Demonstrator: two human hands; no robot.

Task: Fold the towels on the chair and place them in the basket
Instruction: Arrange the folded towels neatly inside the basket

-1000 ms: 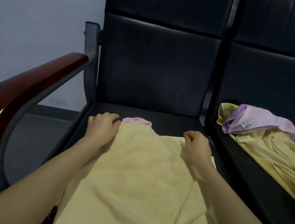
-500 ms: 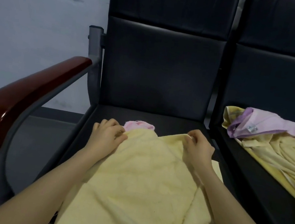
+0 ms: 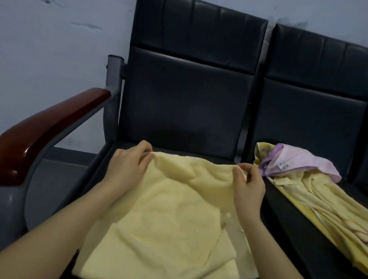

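Pinching the far edge of the yellow towel [image 3: 167, 219] at its two corners, left hand [image 3: 127, 167] and right hand [image 3: 248, 186] both closed on the cloth between thumb and fingers, the edge raised a little off the seat of the near chair [image 3: 183, 106] while the rest of the towel lies spread and rumpled toward the front lip. Risking, by judgement, a crooked fold: the layers beneath look uneven, one flap jutting out at the lower right, so pulling the edge over could drag the under-layer askew or bunch it. Risking also a slip off the smooth dark seat, with the near hem already at the front edge and nothing holding it down. Could lose one corner too if either pinch is shallow, leaving the edge sagging in the middle as it already dips between the hands. Nearby: a wooden armrest [image 3: 37, 133] close on the left, limiting any sideways sweep; on the neighbouring chair [image 3: 312, 110] to the right, a heap of unfolded towels [image 3: 333, 214], yellow with a pink-lilac one on top, well clear of the hands but waiting. No basket in view, so cannot tell where the folded piece must go.
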